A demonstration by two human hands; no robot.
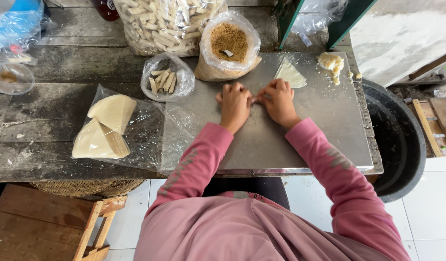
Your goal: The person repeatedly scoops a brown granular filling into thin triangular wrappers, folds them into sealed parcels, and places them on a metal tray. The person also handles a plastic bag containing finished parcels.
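My left hand and my right hand lie side by side, palms down, on a steel board, fingers curled over a small pale roll that is almost hidden beneath them. Just beyond my right hand lies a thin triangular wrapper sheet. A lump of pale yellow dough or paste sits at the board's far right corner. An open bag of brown crumbly filling stands past my left hand.
A small bag of several finished rolls and a big bag of many rolls are at the back. Stacked triangular wrappers lie on plastic at the left. A black tub stands right of the wooden table.
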